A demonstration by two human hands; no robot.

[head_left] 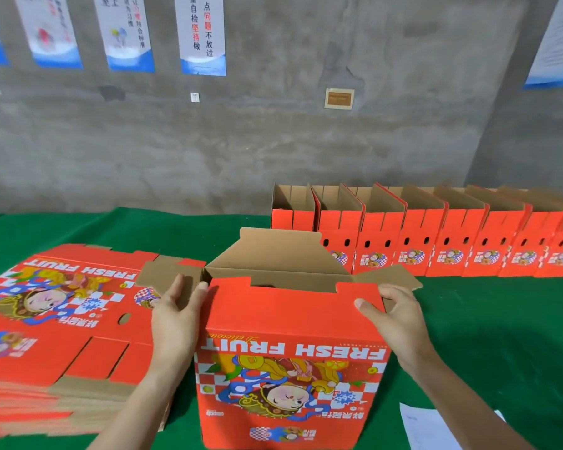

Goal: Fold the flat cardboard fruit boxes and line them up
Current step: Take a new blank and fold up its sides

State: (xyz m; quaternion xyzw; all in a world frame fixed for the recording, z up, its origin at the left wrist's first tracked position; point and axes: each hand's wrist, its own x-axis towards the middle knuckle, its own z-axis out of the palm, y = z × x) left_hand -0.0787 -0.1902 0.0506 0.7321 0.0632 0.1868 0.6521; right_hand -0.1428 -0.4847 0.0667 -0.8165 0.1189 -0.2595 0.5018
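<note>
A red "FRESH FRUIT" cardboard box (290, 368) stands upright and opened out in front of me, its top flaps still up. My left hand (176, 316) lies with straight fingers against the box's left side near the top edge. My right hand (394, 316) grips the right top corner, thumb on the red front panel and fingers behind the side flap. To the left lies a thick stack of flat unfolded boxes (56, 323). A row of several folded boxes (436, 245) stands along the back right, side by side with open tops.
A green cloth covers the table (488, 336). Some white paper sheets (433, 430) lie at the front right edge. A grey concrete wall with posters rises behind the table.
</note>
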